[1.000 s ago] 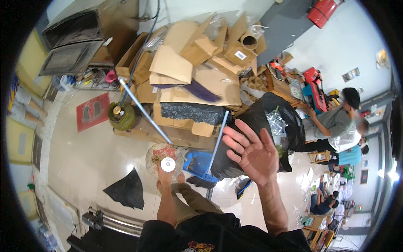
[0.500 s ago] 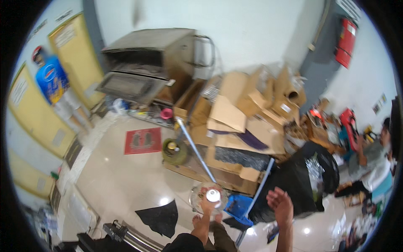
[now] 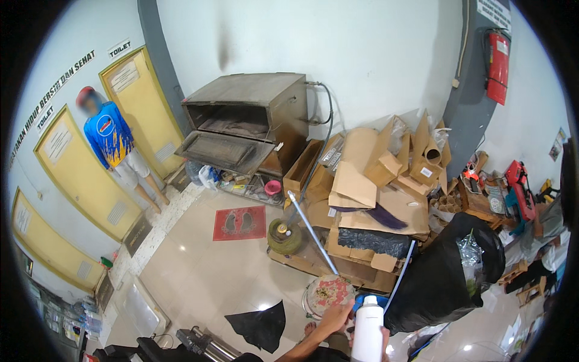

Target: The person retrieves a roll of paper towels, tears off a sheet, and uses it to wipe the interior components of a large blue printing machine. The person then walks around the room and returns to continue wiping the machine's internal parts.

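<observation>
The white bottle (image 3: 368, 332) is at the lower edge, just right of six o'clock; its cap (image 3: 371, 299) points to twelve, its long axis near twelve-to-six. The right hand (image 3: 386, 339) appears curled around its three o'clock side. At nine, the left hand (image 3: 338, 318) is partly bent beside it; whether it touches or holds anything I cannot tell. The step in hand looks like steadying the bottle; the next move calls for firm support. Farther out, at two, sits a black garbage bag (image 3: 443, 289).
</observation>
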The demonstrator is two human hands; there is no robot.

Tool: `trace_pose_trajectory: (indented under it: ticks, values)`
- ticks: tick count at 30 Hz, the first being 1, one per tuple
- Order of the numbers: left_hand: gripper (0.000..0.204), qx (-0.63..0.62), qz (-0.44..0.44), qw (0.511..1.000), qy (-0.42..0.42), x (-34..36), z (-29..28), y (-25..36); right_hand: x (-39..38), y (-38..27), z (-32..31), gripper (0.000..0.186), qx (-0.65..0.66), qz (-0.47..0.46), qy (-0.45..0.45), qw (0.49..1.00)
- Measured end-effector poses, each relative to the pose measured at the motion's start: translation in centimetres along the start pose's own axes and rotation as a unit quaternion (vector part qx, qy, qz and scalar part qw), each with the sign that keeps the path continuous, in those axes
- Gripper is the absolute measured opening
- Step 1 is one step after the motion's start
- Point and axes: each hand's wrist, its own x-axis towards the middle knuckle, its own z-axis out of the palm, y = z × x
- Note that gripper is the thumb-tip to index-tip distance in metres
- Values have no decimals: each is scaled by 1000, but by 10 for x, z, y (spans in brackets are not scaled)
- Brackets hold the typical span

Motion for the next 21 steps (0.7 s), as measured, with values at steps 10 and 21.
trace_pose_trajectory:
  ticks: [10,21]
  values:
    - [56,171,40,980,96,16,-113,0,-89,-7,22,73,-55,-485,144,861]
    - [41,155,112,955,-227,-5,73,49,-194,-4,6,99,105,-623,323,705]
